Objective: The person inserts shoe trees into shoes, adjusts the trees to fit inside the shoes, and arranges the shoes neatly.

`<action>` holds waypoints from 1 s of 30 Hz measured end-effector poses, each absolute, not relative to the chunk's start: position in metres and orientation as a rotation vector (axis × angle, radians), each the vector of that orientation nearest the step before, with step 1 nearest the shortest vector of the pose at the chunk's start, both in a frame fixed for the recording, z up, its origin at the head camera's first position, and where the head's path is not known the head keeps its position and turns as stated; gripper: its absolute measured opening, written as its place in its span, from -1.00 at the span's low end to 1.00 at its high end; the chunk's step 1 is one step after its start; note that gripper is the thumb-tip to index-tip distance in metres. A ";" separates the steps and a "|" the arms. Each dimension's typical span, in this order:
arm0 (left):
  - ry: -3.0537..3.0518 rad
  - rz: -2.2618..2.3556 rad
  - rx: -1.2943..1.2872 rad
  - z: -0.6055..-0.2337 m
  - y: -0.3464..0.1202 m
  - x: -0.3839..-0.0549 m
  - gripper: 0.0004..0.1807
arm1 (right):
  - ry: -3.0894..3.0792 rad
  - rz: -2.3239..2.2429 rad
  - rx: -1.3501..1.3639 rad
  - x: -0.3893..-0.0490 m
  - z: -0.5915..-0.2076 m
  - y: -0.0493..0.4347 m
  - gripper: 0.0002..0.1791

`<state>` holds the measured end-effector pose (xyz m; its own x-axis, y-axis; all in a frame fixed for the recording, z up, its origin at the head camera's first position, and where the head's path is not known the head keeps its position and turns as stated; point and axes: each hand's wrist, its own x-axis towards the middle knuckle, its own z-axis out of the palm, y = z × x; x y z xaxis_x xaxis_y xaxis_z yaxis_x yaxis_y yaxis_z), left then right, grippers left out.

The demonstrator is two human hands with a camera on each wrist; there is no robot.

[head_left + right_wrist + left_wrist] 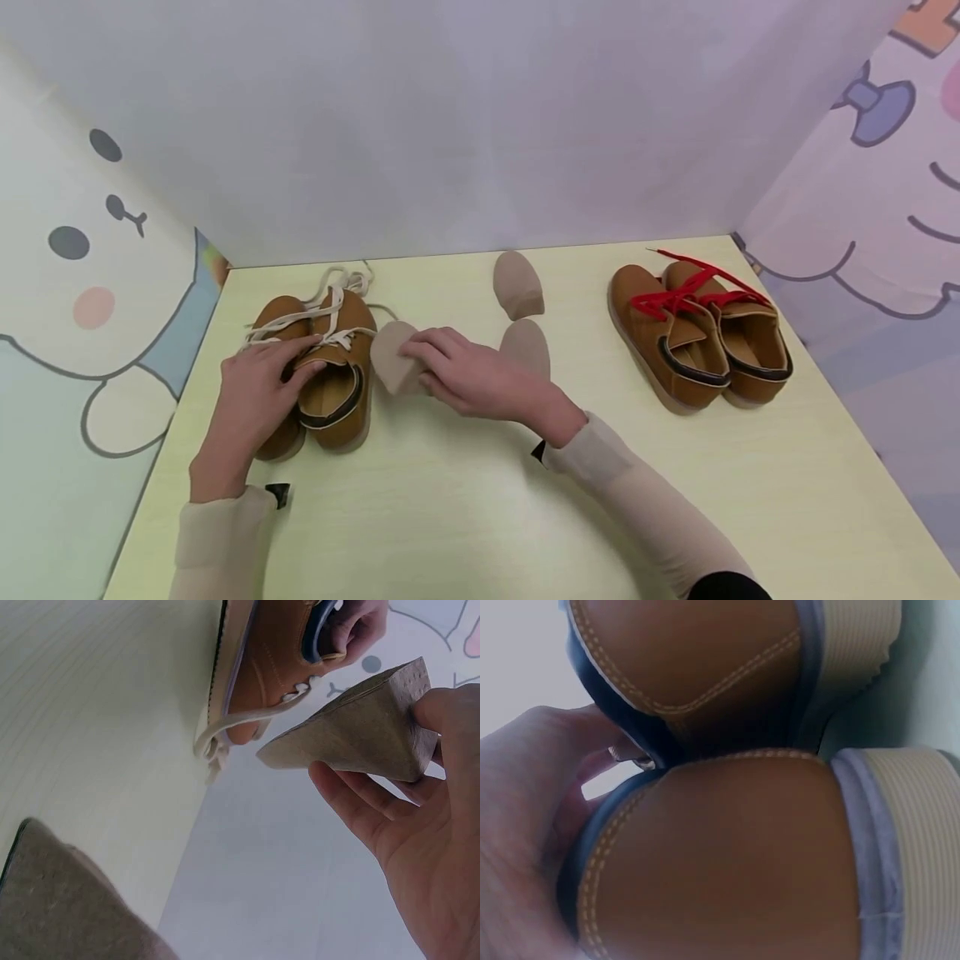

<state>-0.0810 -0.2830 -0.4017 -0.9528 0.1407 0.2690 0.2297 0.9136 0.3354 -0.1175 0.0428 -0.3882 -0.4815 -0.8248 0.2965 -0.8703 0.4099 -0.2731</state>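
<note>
My left hand (255, 387) pinches the opening of the right-hand brown shoe (351, 429) of a white-laced pair, thumb at the collar and a finger by the laces. Its mate (279, 308) stands close against it on the left, partly under that hand. Both heels, the nearer one (727, 855) included, fill the left wrist view. My right hand (480, 375) holds a tapered grey-brown moulded paper shoe insert (390, 354) by its thick end, just right of the shoe. In the right wrist view the insert's (360, 727) narrow end points toward the shoe (262, 667), apart from it.
Two more inserts lie mid-table, a farther one (517, 283) and a nearer one (527, 346) partly behind my right arm. A brown pair with red laces (678, 292) stands at the right. Loose white laces (345, 279) trail behind the left pair. A pale curtain (480, 125) backs the table.
</note>
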 end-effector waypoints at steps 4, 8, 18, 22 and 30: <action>-2.818 -0.505 -0.276 -0.402 -0.280 -0.083 -0.55 | -2.520 0.577 1.558 -0.112 -0.383 0.039 -0.55; -2.778 -0.454 -0.284 -0.404 -0.279 -0.084 -0.56 | -2.481 0.540 1.598 -0.107 -0.380 0.034 -0.54; -2.741 -0.417 -0.303 -0.408 -0.281 -0.086 -0.60 | -2.419 0.444 1.705 -0.096 -0.374 0.018 -0.56; -2.739 -0.419 -0.296 -0.409 -0.281 -0.086 -0.60 | -2.417 0.396 1.703 -0.093 -0.372 0.016 -0.56; -2.737 -0.406 -0.291 -0.409 -0.281 -0.087 -0.62 | -2.354 0.362 1.727 -0.085 -0.367 0.015 -0.58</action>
